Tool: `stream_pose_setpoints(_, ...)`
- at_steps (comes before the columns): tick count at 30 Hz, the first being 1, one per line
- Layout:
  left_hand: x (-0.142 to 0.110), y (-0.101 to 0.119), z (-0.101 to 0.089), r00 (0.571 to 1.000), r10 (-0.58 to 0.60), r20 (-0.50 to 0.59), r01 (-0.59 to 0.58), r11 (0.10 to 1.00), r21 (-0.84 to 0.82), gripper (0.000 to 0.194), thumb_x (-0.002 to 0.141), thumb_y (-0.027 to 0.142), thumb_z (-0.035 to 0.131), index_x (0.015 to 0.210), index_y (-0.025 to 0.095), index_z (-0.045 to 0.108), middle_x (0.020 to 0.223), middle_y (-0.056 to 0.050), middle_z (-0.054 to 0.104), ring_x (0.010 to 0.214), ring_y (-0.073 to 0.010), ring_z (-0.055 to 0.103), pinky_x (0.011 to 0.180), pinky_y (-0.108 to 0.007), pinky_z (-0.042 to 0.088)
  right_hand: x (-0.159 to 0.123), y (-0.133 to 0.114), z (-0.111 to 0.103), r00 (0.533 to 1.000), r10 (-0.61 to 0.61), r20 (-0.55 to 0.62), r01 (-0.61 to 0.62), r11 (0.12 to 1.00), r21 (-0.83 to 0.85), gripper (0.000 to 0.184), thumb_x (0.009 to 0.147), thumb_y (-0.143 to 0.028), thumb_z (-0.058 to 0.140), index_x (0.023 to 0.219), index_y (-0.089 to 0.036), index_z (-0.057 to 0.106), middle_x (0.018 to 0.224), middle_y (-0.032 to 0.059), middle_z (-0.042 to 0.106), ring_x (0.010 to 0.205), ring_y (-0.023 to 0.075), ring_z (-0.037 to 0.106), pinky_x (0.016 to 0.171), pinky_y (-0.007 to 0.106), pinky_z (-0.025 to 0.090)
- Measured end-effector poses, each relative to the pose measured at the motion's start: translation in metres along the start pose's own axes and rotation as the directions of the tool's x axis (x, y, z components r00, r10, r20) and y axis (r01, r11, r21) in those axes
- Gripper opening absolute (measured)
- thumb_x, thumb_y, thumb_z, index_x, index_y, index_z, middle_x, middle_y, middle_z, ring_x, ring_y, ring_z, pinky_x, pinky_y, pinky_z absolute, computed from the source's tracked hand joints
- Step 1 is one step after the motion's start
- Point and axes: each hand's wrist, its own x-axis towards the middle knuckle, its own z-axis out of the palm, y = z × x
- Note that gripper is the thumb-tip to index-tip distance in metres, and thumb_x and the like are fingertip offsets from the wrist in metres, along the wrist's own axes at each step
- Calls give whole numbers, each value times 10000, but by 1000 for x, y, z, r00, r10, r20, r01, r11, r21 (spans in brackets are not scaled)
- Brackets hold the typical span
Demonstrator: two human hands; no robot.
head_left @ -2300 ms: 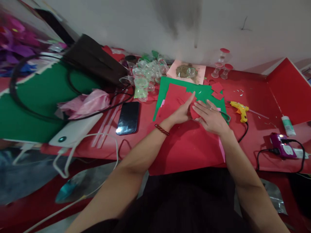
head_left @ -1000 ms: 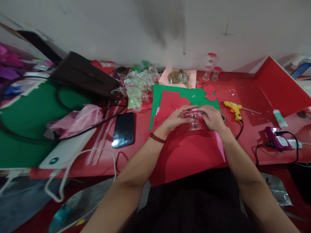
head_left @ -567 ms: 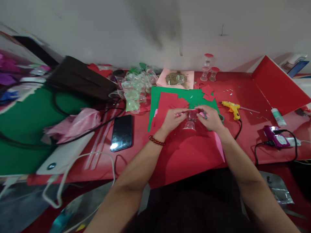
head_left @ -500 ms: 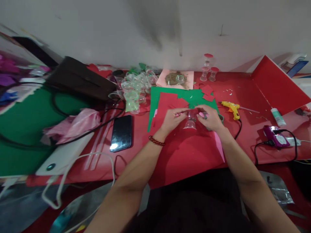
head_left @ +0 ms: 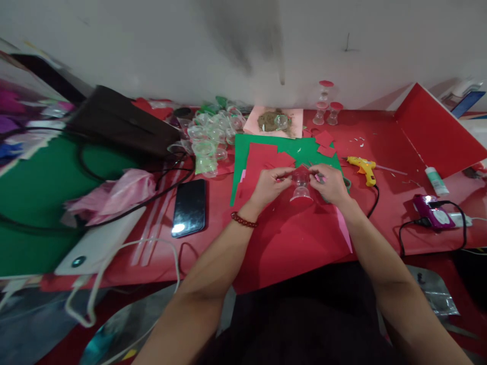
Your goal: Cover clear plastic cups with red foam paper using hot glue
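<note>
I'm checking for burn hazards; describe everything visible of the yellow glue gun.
The glue gun is yellow, apparently plastic, with an orange trigger. It lies sideways on the red tabletop, right of the green sheet, nozzle facing left. A translucent stick protrudes from its rear; a black cord leaves the handle. No hand touches it.

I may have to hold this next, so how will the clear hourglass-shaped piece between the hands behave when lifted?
The clear hourglass-shaped piece looks light for its size, being thin, see-through plastic. Its walls would probably give if squeezed hard. The narrow waist between its two cups may be the weak spot, so it could bend or part there.
</note>
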Motion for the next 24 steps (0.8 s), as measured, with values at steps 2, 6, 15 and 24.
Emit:
stream_pose_setpoints(2, 0, -1, -1, 1000, 1, 13, -1, 1000, -4, 322, 819, 224, 708, 1091, 189, 877, 1091, -81, 881, 928, -228, 817, 847, -329, 651, 0, -1, 1, 1000, -7, -8, 7, 1000, 7, 141, 889, -240, 657, 976, -257, 766, 966, 54, 809, 915, 239, 747, 894, 393, 583)
stream_pose_setpoints(6, 2, -5, 1, 997, 29, 71, -25, 998, -55, 339, 824, 226, 681, 1111, 179, 856, 1117, -87, 874, 985, -233, 812, 925, -353, 634, 0, -5, 1, 999, 40, 4, -41, 999, 31, 131, 850, -236, 652, 931, -251, 753, 938, 52, 807, 901, 240, 738, 893, 392, 576)
stream_pose_setpoints(15, 3, -3, 10, 995, -80, 66, 98, 938, -332, 742, 845, 249, 766, 1551, 228, 537, 696, 46, 711, 544, -111, 582, 567, -225, 441, 4, -11, -2, 980, 191, 48, -196, 966, 166, 73, 811, -292, 632, 821, -234, 675, 792, 11, 738, 768, 196, 677, 737, 314, 515)
stream_pose_setpoints(24, 6, -10, 15, 968, -250, 29, 235, 858, -456, 1027, 774, 438, 913, 1655, 254, 418, 784, 12, 737, 592, -138, 636, 636, -284, 545, 6, -2, 5, 886, 450, 112, -451, 780, 434, 191, 750, -399, 786, 760, -243, 677, 723, -10, 742, 663, 160, 663, 655, 287, 538)
